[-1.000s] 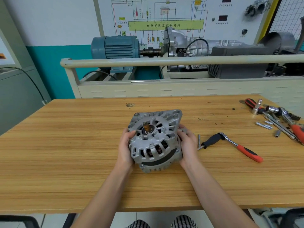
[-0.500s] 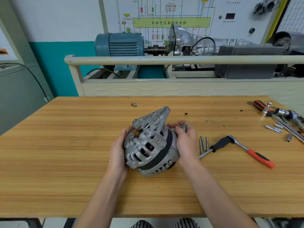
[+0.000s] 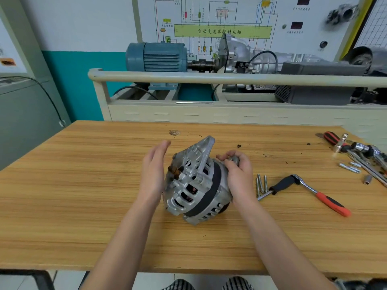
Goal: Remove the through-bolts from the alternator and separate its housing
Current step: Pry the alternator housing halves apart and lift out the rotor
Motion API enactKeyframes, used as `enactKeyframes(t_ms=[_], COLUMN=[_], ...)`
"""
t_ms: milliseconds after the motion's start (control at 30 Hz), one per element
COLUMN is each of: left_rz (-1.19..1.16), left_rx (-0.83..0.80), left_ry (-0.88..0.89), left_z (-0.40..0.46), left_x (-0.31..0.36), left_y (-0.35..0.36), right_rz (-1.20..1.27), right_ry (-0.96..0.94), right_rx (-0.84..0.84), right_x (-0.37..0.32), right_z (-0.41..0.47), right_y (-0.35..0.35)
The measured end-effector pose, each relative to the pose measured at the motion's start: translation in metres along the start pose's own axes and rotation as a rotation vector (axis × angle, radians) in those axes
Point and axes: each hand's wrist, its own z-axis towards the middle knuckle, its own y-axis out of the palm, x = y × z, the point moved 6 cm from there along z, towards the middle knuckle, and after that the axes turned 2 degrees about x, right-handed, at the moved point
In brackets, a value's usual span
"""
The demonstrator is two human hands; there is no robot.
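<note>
Head view: wall diagram's green band (image 3: 223, 31) reads 自动变速器控制电脑. Ribbed cast-metal alternator (image 3: 195, 185), black mid-band, lies tilted on the wood-grain table (image 3: 83, 185). Right hand (image 3: 238, 174) curls round its rear; left hand (image 3: 154, 174) flat-fingered beside it. Loose through-bolts (image 3: 260, 185) near the ratchet (image 3: 310, 190).

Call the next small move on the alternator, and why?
Probably bring the left hand back onto the front housing and pull it apart. That hand is flat and beside the alternator, the right hand grips the rear end, and loose bolts lie on the table.
</note>
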Motion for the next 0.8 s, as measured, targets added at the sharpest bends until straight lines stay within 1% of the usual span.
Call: enactKeyframes(t_ms=[33,100,167,200,267,367,433,533,800], left_rz=[0.038,0.241,0.448,0.463,0.369,0.244,0.189,0.126,0.054], left_rx=[-0.082,-0.316,-0.505,-0.541,-0.526,-0.477,-0.476,-0.446,-0.414], left_ry=[0.092,0.197,0.195,0.166,0.118,0.094,0.079,0.075,0.107], left_z=[0.006,0.014,0.017,0.018,0.021,0.023,0.024,0.025,0.027], left_x=[0.02,0.047,0.056,0.056,0.051,0.045,0.044,0.044,0.038], left_y=[0.008,0.039,0.067,0.075,0.079,0.074,0.071,0.06,0.047], right_rz=[0.022,0.089,0.159,0.188,0.244,0.283,0.331,0.377,0.332], right_ry=[-0.004,-0.002,-0.008,-0.015,-0.031,-0.056,-0.071,-0.079,-0.091], right_rx=[-0.016,-0.053,-0.103,-0.132,-0.181,-0.202,-0.222,-0.234,-0.247], right_x=[-0.001,-0.002,-0.002,-0.001,-0.002,-0.002,-0.002,-0.003,-0.006], right_z=[0.001,0.003,0.006,0.008,0.011,0.017,0.018,0.02,0.019], right_y=[0.0,0.001,0.001,0.002,0.003,0.007,0.014,0.025,0.034])
